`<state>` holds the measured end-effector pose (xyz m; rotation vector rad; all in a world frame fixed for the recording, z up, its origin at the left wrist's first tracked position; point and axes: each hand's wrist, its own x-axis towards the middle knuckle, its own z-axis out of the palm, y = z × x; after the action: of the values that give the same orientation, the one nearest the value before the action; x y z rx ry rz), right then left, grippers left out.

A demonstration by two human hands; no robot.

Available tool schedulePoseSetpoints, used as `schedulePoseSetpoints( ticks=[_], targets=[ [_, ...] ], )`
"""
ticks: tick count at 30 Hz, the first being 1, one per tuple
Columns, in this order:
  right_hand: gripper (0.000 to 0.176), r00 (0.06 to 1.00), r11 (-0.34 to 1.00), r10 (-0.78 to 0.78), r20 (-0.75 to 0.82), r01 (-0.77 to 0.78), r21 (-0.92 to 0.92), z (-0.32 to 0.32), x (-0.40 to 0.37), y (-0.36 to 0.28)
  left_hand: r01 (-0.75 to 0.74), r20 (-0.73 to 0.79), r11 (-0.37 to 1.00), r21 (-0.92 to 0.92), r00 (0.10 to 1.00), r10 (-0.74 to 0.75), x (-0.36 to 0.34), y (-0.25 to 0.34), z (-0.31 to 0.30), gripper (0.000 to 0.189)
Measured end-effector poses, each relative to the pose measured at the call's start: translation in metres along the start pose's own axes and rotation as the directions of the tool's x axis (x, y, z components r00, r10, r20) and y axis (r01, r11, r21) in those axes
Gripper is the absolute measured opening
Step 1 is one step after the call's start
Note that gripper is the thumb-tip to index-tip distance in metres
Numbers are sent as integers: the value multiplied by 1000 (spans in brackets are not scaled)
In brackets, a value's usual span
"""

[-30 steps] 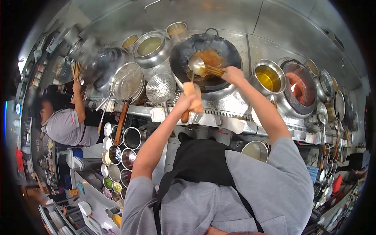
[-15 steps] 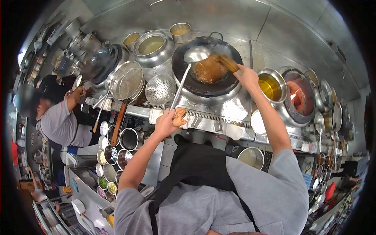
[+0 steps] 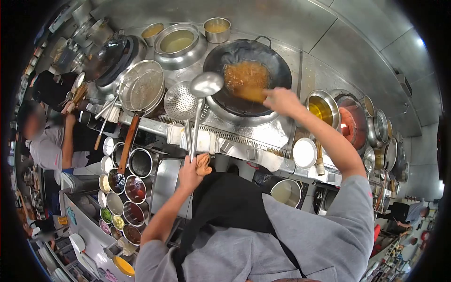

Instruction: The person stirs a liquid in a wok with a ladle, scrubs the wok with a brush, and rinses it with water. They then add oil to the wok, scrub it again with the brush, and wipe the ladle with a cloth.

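Nearest, the left hand has its fingers wrapped around the handle of a ladle, an orange cloth bunched against them — the bowl shows by the left edge of the wok. Farther off, the right hand's fingers grip a blurred brush at the brown liquid inside. Beyond stands a small pot.

It's a commercial kitchen, and a busy one! A wok sits on the steel range, loop handle toward the back edge; off right, a burner glows orange. A wire strainer pokes its handle over the front edge, ingredient tubs crowd below, and a co-worker stands near another wok.
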<state>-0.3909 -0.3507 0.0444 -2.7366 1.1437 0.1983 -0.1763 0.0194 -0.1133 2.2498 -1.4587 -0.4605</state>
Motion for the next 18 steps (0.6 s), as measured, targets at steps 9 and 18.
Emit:
schedulePoseSetpoints(
  ticks=[9,18],
  targets=[
    [20,998,972,-11,-63,-4,-236,45,176,-36,382,23,896,-227,922,-388,14,-7,113,66],
    [26,987,936,150,-63,-162,-312,54,123,61,102,-119,636,-765,948,-296,51,42,58,59]
  ],
)
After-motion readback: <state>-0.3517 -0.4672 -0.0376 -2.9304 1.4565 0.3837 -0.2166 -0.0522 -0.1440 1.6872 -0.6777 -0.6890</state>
